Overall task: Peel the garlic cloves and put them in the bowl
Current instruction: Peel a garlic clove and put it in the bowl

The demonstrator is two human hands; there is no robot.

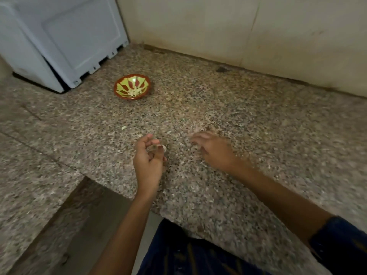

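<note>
Already several pale peeled cloves lie in the bowl [132, 87], well beyond the hands. Left hand [148, 157] pinches a garlic clove [163, 148] above the counter [258, 126]; the blurred right hand [213, 150] looks loosely curled, holding nothing visible, so peeling seems unfinished.

bowl [132, 87] on counter [238, 116], behind hands, appliance [59, 40] left
</note>
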